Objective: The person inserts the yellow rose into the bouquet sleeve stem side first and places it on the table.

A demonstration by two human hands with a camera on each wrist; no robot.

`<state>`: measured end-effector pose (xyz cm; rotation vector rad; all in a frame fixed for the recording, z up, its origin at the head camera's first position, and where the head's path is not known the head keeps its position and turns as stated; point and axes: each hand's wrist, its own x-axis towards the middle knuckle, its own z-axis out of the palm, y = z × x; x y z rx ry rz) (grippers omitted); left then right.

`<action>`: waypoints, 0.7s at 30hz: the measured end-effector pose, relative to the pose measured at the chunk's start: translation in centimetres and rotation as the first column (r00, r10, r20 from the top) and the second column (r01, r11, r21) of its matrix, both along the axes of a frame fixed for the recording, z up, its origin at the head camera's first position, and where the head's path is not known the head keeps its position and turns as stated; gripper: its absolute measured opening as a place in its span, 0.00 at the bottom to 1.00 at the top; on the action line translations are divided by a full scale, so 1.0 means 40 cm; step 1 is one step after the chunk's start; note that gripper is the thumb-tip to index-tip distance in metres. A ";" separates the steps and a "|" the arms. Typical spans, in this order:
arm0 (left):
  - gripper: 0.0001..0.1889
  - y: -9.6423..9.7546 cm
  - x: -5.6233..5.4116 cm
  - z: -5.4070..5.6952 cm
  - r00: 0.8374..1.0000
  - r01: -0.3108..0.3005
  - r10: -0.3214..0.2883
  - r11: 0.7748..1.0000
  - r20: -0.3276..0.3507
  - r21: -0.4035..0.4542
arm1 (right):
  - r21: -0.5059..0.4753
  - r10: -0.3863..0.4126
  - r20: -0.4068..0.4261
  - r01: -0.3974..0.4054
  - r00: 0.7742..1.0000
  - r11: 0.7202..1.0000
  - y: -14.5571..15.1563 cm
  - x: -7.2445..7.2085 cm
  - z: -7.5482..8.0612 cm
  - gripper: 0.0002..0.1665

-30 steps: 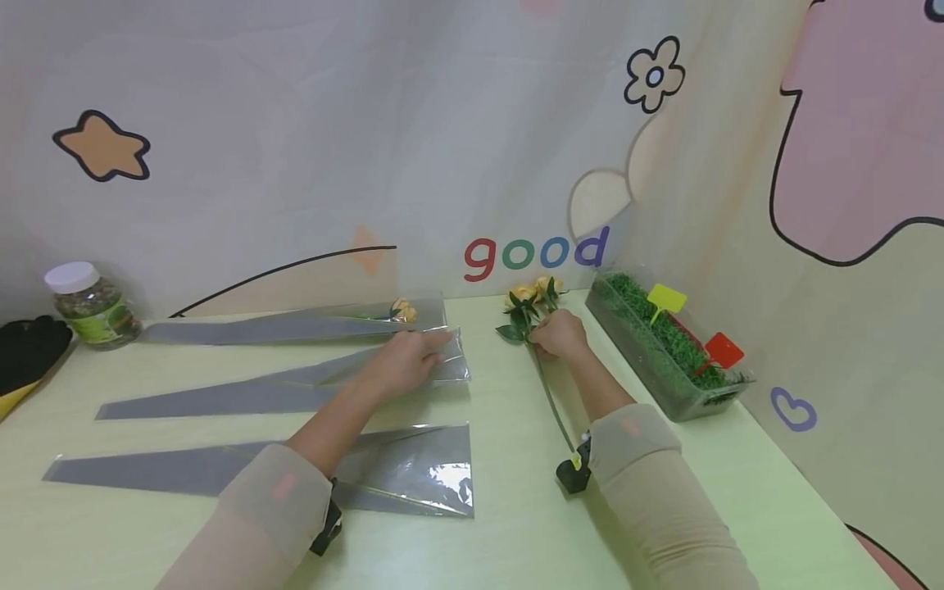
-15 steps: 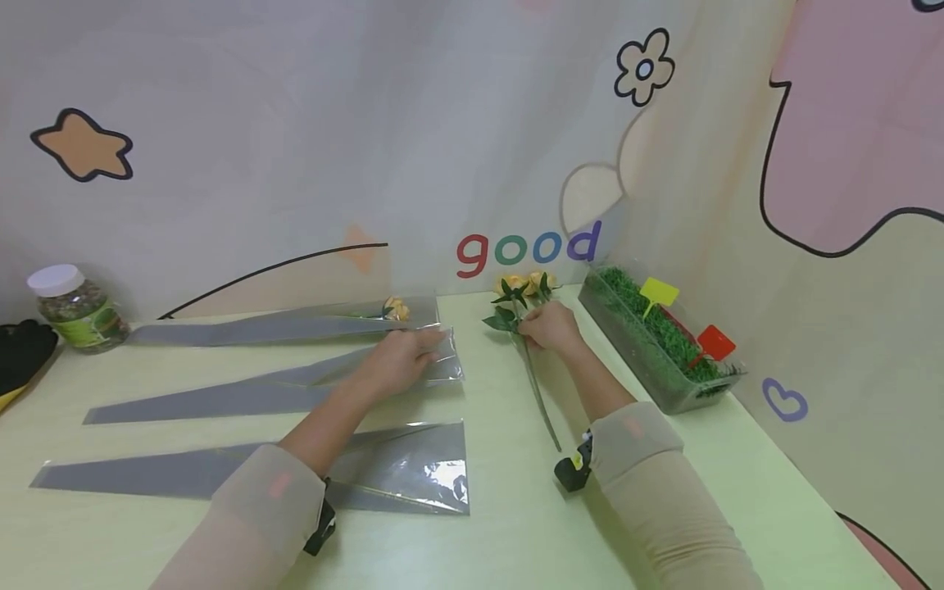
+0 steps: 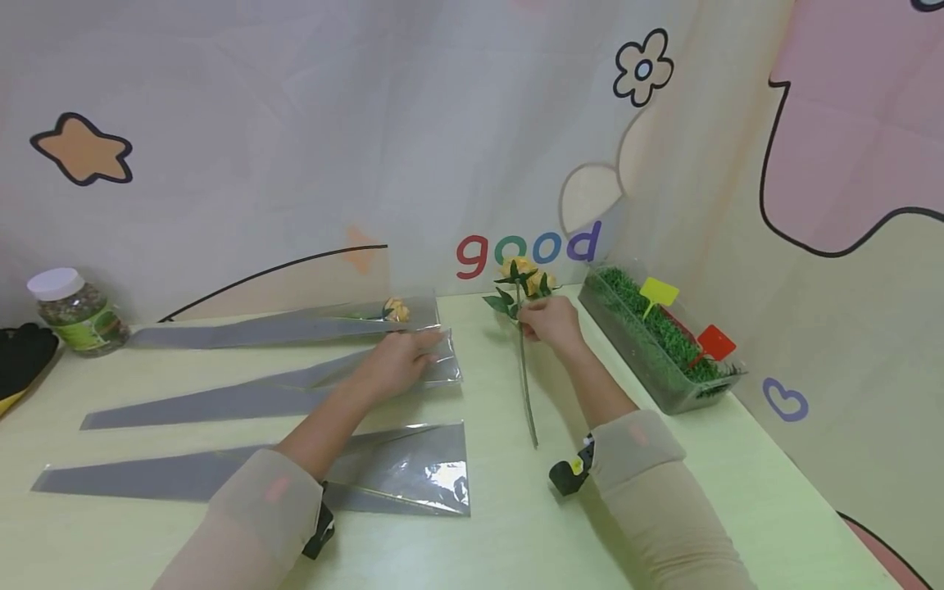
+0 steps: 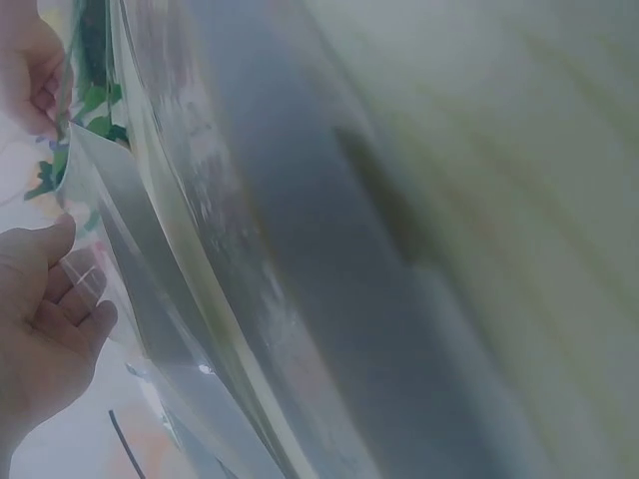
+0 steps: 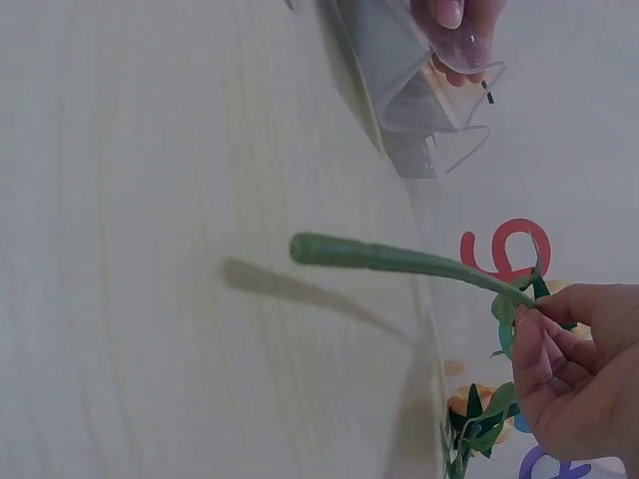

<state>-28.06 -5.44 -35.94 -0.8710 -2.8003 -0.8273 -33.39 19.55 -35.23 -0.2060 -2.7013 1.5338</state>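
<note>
My right hand (image 3: 551, 322) pinches the green stem of a yellow rose (image 3: 519, 265) just below its leaves. The stem's cut end (image 5: 310, 249) points toward the camera in the right wrist view, raised above its shadow. Behind that hand another yellow rose (image 3: 542, 283) is partly hidden. My left hand (image 3: 398, 365) is at the wide end of the middle grey-and-clear flower sleeve (image 3: 214, 400). Thumb and fingers pinch the clear film edge in the left wrist view, and the sleeve's mouth (image 4: 150, 259) gapes there.
A sleeve (image 3: 265, 330) with a yellow rose (image 3: 397, 309) inside lies at the back. Another flat sleeve (image 3: 413, 467) lies nearest the front. A clear box of artificial grass (image 3: 664, 344) stands right, a lidded jar (image 3: 81, 315) left, beside a black item (image 3: 25, 352).
The rose in my right hand has risen, and its stem's lower end has swung left, away from the wrist camera. My left hand stays at the sleeve's edge. The head view shifted slightly.
</note>
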 end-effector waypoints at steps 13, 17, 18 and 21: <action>0.20 -0.010 -0.008 0.006 1.000 0.006 -0.006 0.999 -0.016 0.037 | -0.408 -0.176 -0.077 0.130 0.981 0.904 -0.016 0.019 0.028 0.14; 0.21 -0.010 -0.011 0.014 1.000 0.010 -0.011 0.999 0.002 0.040 | -0.542 -0.290 -0.141 0.172 0.946 0.823 -0.023 0.024 0.040 0.11; 0.22 -0.010 -0.012 0.016 1.000 0.012 -0.012 0.999 0.005 0.041 | -0.571 -0.314 -0.153 0.176 0.937 0.802 -0.023 0.026 0.044 0.11; 0.22 -0.009 -0.016 0.021 1.000 0.015 -0.015 0.999 -0.002 0.037 | -0.636 -0.370 -0.173 0.183 0.913 0.750 -0.023 0.028 0.053 0.09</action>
